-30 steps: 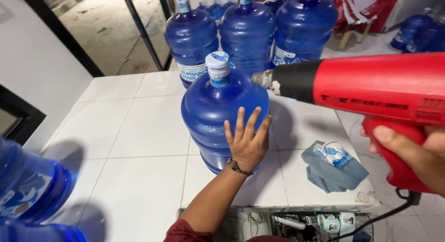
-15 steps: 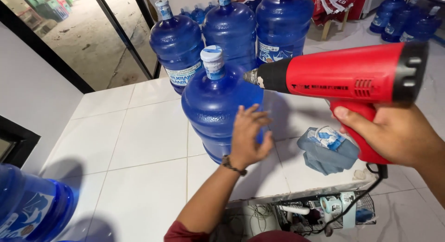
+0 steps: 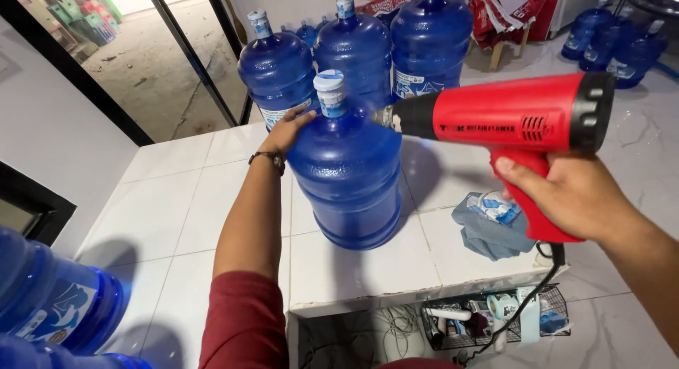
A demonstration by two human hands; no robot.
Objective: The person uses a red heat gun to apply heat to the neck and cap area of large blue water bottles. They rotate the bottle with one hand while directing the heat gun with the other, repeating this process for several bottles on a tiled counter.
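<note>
A large blue water jug [image 3: 348, 178] with a white and blue cap seal [image 3: 330, 92] stands upright on the white tiled counter [image 3: 155, 213]. My left hand [image 3: 286, 129] rests on the jug's upper left shoulder, fingers around it near the neck. My right hand [image 3: 566, 196] grips the handle of a red heat gun [image 3: 516, 118]. The gun's black nozzle [image 3: 387, 117] points left at the jug's neck, just right of the cap.
Three full blue jugs [image 3: 357, 47] stand behind on the counter's far side. More jugs lie at the lower left [image 3: 49, 305] and far right floor [image 3: 615, 40]. A blue cloth [image 3: 488, 224] lies on the counter's right edge. A wire basket [image 3: 488, 316] sits below.
My left hand has moved from the jug's front face up to its upper left shoulder. The heat gun stays aimed at the neck, and the view has shifted down and right.
</note>
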